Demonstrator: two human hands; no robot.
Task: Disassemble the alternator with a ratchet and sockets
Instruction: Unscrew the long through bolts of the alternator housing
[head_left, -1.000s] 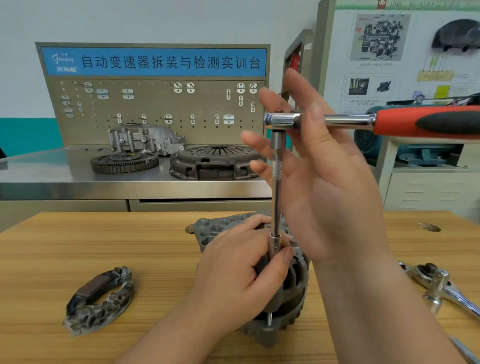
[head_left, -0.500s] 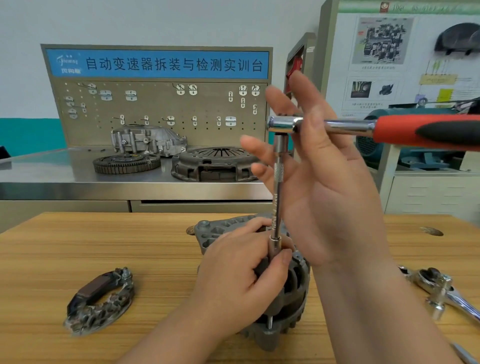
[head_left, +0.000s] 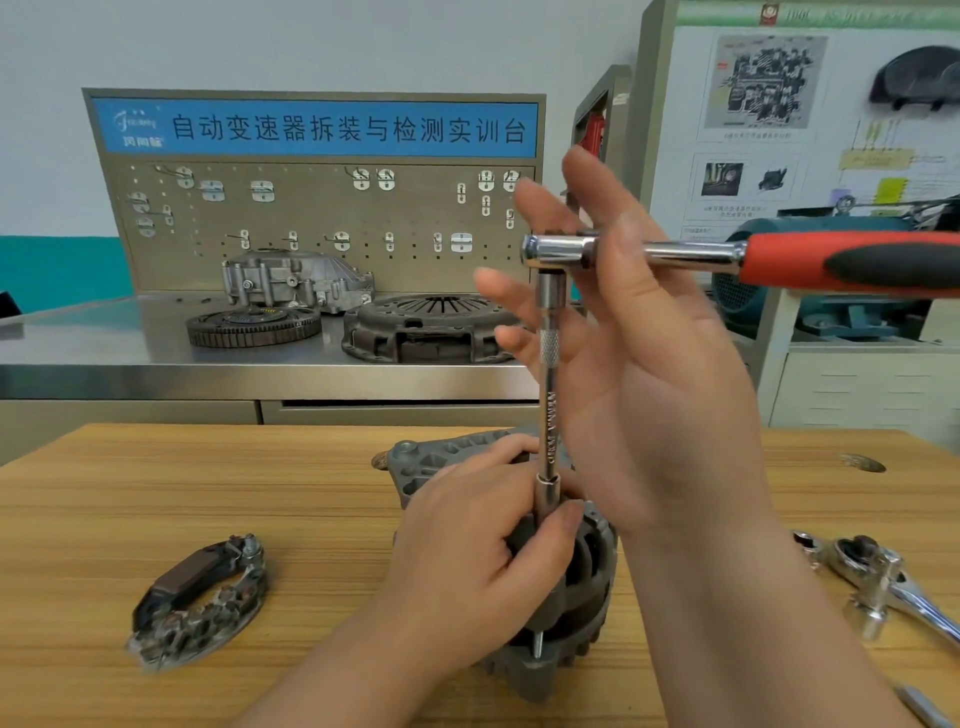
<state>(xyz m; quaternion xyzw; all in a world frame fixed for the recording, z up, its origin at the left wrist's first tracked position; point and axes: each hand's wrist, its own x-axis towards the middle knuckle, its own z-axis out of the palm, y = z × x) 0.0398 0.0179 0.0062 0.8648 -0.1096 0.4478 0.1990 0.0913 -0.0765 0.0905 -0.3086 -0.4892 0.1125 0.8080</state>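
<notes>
While the left hand (head_left: 467, 561) curls over the top of the grey cast-metal alternator (head_left: 587, 587), clamping it down with the thumb pressed against the small chrome socket (head_left: 548, 493), the workpiece sits directly under that grip on the pale wooden table (head_left: 208, 483).

A long chrome extension bar (head_left: 549, 405) rises straight up from the socket. At its top the chrome ratchet with a red-and-black handle (head_left: 675, 254) lies crosswise, its long axis running level and away to the right. The right hand (head_left: 649, 374) stands beside the bar above the grip, fingers straight and spread. The ratchet's bare shaft crosses near the thumb, but nothing is closed round it.

As I judge it, the coming swing turns on that handle. It lies to the right of the open palm, so the right hand is the nearer one, and the left must keep the socket seated.

Left of the grip lies a dark horseshoe-shaped rectifier piece (head_left: 200, 597). Well to the right rests a second chrome ratchet (head_left: 883, 577).

Beyond the table, a stainless steel bench (head_left: 130, 353) carries a toothed flywheel ring (head_left: 254, 325) and a round clutch cover (head_left: 431, 327). Behind them stands a drab pegboard with a blue banner (head_left: 311, 208).
</notes>
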